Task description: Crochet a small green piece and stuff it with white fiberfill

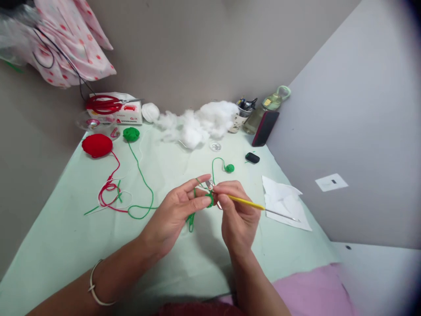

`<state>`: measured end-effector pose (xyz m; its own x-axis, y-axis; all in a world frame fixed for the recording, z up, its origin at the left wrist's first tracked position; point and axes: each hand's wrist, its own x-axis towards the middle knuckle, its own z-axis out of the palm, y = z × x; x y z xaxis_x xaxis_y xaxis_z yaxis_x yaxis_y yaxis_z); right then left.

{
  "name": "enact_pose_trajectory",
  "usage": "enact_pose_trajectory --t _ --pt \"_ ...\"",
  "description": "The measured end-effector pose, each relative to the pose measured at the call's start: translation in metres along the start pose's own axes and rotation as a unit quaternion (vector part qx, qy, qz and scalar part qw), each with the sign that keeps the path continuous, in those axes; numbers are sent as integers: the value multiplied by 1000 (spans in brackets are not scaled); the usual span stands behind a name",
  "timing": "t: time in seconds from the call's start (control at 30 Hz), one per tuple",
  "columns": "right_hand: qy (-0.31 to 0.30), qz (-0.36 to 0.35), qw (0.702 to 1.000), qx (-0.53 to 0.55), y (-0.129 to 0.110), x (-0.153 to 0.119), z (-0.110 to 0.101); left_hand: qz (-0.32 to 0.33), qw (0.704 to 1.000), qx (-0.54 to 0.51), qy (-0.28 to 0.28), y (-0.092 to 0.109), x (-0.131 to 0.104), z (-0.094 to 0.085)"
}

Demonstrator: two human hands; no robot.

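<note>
My left hand [177, 208] pinches a small green crochet piece [209, 200] between thumb and fingers, with green yarn led over the raised index finger. A green loop of yarn [190, 224] dangles below that hand. In my right hand [239, 213] is a crochet hook with a yellow handle [246, 201], held like a pen; its bare metal end points to the right. The hook's working tip meets the green piece between both hands, where fingers partly hide it. Green yarn runs left from my left hand toward a green yarn ball [131, 134].
Behind the hands lies white stuffing [200, 123]. At the left are a red yarn ball [97, 145], tangled yarn [110, 193] and red-handled scissors [103, 104] on a box. A pen cup [239, 120], bottle [255, 120], phone [265, 128] and white paper [284, 202] stand or lie at the right.
</note>
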<state>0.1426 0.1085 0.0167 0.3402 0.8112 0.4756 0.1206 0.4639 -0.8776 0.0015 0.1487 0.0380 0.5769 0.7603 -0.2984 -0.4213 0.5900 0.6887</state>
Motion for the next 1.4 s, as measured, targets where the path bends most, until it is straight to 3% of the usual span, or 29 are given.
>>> enact_pose_trajectory --t 0.23,0.37,0.47,0.6,0.87,1.07,1.4 --pt "46 74 992 92 -1 10 -13 -38 997 -23 -56 10 5 -15" --pt "41 154 974 162 -2 12 -14 4 999 18 -26 9 4 -14" --pt "4 120 986 116 -1 9 -9 56 995 85 17 5 2 -7" --pt "-7 49 998 27 0 5 -5 88 986 134 34 1 1 -3" --pt "-9 109 988 112 4 9 -9 54 996 50 42 2 4 -4" --pt "13 211 956 205 2 14 -8 25 1000 7 -5 6 4 -2" --pt "15 131 980 150 0 11 -8 43 998 53 18 8 3 -3"
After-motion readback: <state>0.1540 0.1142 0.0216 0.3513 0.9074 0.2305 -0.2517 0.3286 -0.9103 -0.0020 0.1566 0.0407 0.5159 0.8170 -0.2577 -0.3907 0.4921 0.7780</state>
